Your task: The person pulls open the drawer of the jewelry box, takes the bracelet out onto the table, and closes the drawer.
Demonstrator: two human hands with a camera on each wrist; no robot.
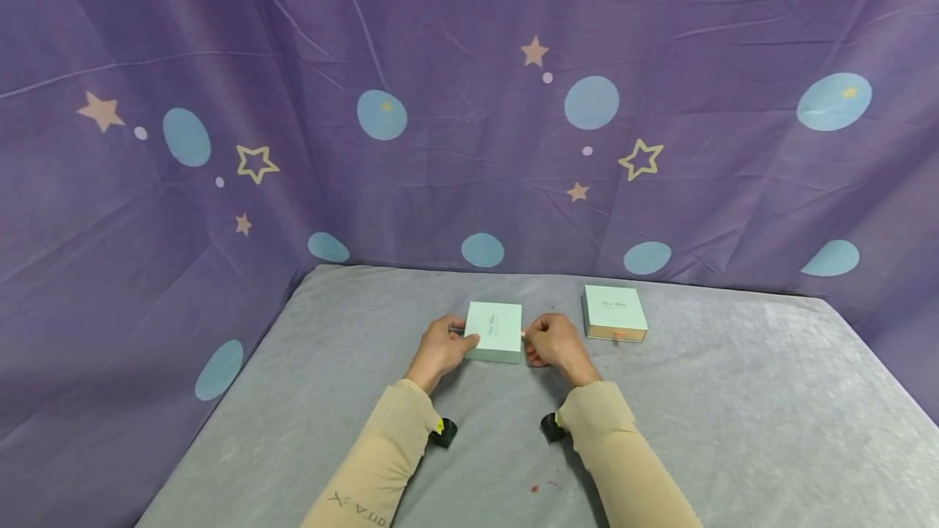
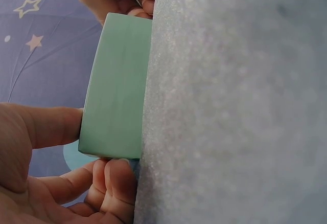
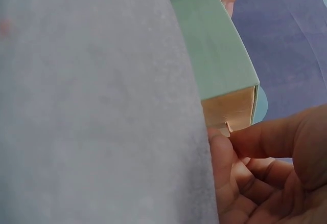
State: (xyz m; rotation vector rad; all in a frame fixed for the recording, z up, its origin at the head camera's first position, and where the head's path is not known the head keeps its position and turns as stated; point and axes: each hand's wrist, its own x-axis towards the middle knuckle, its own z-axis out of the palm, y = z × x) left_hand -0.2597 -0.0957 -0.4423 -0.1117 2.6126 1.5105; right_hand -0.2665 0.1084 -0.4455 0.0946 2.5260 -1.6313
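A mint-green drawer box [image 1: 495, 330] with small dark script lies flat on the grey cloth. My left hand [image 1: 438, 346] grips its left end, thumb over the top edge and fingers curled against the end in the left wrist view. At the other end, my right hand [image 1: 553, 342] pinches the small ribbon pull tab [image 3: 227, 127] between thumb and forefinger. The tan drawer front [image 3: 232, 109] sits about level with the sleeve's end in the right wrist view. My fingers cover part of the tab.
A second mint-green box [image 1: 614, 314] stands to the right and slightly farther back, its tan front and orange tab facing me. The table [image 1: 719, 414] is covered in grey cloth, with small red marks near me. A purple patterned curtain [image 1: 455, 104] hangs behind and at the left.
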